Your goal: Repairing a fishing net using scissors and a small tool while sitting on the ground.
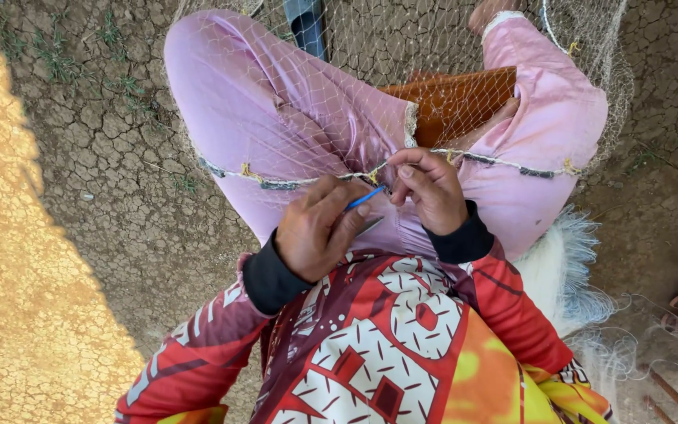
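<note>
A fine fishing net (339,102) lies spread over my lap and pink trousers (276,110). Its weighted edge rope (504,163) runs across my thighs from left to right. My left hand (319,228) grips a thin blue netting needle (366,197) that points up toward the rope. My right hand (431,188) pinches the rope and mesh just right of the needle's tip. Both hands sit close together, almost touching, above my lap.
I sit on cracked dry earth (111,173), with sunlit yellow ground (17,275) at the left. An orange-brown object (457,98) rests between my legs under the net. A white heap of bunched net (566,275) lies at my right side.
</note>
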